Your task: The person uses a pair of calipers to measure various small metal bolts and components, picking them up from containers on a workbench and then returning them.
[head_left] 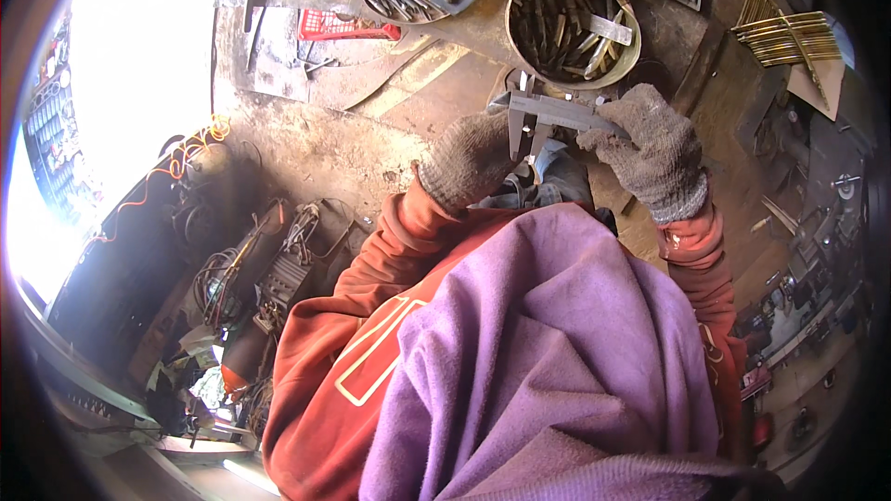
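Observation:
A grey metal vernier caliper (pixel 557 111) is held up in front of my chest, its jaws toward the left. My right hand (pixel 655 150), in a grey-brown knit glove, grips the beam end with its fingers and thumb. My left hand (pixel 466 160), gloved alike, is closed right beside the jaws. Its fingertips are partly hidden there, so what they hold cannot be made out. Just beyond the caliper stands a round metal bucket (pixel 639 57) of dark, long metal pieces. A flat light metal bar (pixel 610 30) lies on top of them.
Farther left is a round pan (pixel 365 2) of small metal pins with a dark grey cup-like piece in it. A red plastic basket (pixel 348 26) lies near several thin tools. Brass-coloured rods (pixel 787 40) are stacked at the right. Cables and machinery (pixel 278 278) crowd the left side.

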The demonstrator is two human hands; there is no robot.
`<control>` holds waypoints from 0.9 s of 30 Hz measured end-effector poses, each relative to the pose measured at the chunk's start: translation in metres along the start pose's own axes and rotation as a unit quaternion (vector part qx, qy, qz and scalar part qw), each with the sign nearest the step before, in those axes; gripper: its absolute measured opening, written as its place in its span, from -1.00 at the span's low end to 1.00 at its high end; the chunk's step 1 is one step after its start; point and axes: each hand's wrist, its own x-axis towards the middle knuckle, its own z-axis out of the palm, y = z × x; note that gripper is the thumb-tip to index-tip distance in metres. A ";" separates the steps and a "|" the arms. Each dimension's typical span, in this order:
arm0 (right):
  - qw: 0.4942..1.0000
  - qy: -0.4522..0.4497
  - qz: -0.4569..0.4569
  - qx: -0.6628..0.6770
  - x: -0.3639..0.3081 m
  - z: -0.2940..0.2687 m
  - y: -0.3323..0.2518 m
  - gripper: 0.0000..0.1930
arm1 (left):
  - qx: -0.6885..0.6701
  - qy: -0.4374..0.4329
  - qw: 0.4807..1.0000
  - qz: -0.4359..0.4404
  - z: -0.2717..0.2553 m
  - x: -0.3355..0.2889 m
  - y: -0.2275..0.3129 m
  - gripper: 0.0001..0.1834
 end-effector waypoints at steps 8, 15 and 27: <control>1.000 -0.023 0.002 -0.007 -0.002 -0.002 0.005 -0.65 | -0.081 -0.009 0.995 -0.056 0.000 0.000 0.002 -0.70; 1.000 -0.013 0.002 -0.004 -0.001 -0.002 0.005 -0.64 | -0.008 -0.002 1.000 -0.002 -0.001 0.005 0.003 -0.71; 1.000 -0.006 0.020 0.004 -0.005 -0.001 0.010 -0.66 | -0.061 -0.009 0.997 -0.042 0.000 0.011 0.006 -0.74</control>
